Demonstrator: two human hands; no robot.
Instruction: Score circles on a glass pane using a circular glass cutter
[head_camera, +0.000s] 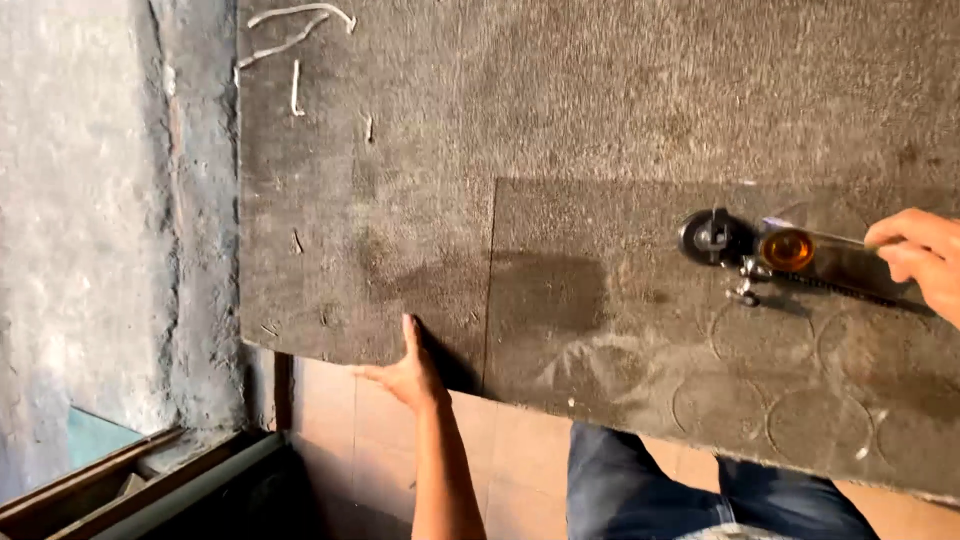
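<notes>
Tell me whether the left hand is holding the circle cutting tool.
No: the left hand rests flat at the table edge, while the right hand holds the circle cutting tool.

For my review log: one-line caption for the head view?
Left hand steadies glass sheet on felt-covered table; right hand holds circle cutter.

A rough grey plastered wall (80, 220) is seen at the left, just beside the dark grey felt-covered worktable (400, 180). 3 pale string-like scraps (297, 88) are scattered near the table's far left corner. Below the table edge, a floor of reddish-brown square tiles (510, 440) is shown. A dark wooden frame (140, 480) is set at the lower left, with a pale blue-green patch (95, 438) beside it.
</notes>
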